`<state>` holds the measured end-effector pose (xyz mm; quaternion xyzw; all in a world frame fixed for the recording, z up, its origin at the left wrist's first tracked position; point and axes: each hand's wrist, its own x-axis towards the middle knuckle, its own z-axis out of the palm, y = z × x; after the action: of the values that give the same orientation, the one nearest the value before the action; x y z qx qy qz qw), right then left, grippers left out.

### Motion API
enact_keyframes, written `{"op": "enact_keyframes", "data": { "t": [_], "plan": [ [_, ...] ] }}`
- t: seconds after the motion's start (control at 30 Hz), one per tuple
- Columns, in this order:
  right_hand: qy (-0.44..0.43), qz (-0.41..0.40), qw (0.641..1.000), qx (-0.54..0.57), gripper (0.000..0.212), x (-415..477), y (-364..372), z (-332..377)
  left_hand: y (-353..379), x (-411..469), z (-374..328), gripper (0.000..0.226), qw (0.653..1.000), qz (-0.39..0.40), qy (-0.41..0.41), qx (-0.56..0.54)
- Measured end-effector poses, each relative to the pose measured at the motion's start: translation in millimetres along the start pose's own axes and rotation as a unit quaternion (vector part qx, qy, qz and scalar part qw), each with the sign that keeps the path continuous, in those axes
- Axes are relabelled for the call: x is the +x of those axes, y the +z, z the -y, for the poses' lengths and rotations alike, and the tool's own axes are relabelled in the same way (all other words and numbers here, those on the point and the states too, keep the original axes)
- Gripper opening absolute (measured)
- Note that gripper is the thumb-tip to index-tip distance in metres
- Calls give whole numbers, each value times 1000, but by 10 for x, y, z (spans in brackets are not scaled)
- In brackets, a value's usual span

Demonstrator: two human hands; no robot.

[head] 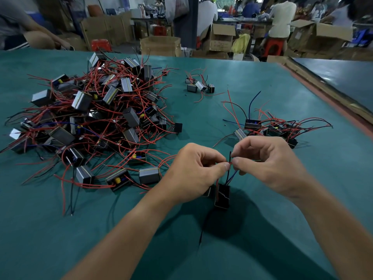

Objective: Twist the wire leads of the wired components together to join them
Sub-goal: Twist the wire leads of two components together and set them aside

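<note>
Where the leads are: the thin red, black and blue wire leads meet in the gap between my two hands, above the near middle of the table.
My left hand: my left hand is curled, thumb and forefinger pinching the red lead's end from the left.
My right hand: my right hand is curled too, fingertips pinching the same leads from the right, almost touching my left thumb.
Component: the small black box-shaped component hangs by its leads just below my hands, tilted, over its own shadow.
Look of the leads: a black lead stands up past my fingertips, and black and blue ones run down to the box. Whether they're twisted yet, I cannot tell.
Left pile: a big tangled heap of grey-black components with red wires lies to my left.
Right pile: a smaller bunch of wired components lies just beyond my right hand.
Far group: a few loose wired components sit farther out.
Surface: a green mat-covered table.
Room: open brown cardboard boxes and seated people beyond the table's far edge.
</note>
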<state>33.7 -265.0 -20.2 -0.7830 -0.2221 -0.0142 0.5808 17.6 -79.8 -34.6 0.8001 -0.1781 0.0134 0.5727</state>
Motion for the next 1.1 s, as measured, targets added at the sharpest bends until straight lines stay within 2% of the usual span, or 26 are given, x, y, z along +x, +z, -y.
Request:
{"op": "enact_keyframes", "data": {
  "t": [0.07,0.33,0.5,0.77,0.87,1.0,1.1],
  "plan": [
    [-3,14,1000,-2,8,-14,-14,24,-12,9,-21,20,999,8,-20,-41],
    [-24,68,997,15,24,-52,-109,40,-41,-17,-108,19,988,40,-72,-133],
    [-31,77,996,22,25,-55,-111,58,-70,-22,-135,20,984,62,-87,-142],
    [-18,68,997,16,9,-40,-90,51,-79,-31,-125,19,982,90,-88,-139],
    [-2,54,998,22,14,-40,-116,51,-78,-28,-122,20,982,87,-92,-139],
    [-3,71,997,10,5,-41,-138,51,-69,-26,-116,21,984,65,-84,-140],
    [8,52,999,-3,4,-37,-134,46,-54,-22,-104,21,986,47,-74,-138]
  ]
}}
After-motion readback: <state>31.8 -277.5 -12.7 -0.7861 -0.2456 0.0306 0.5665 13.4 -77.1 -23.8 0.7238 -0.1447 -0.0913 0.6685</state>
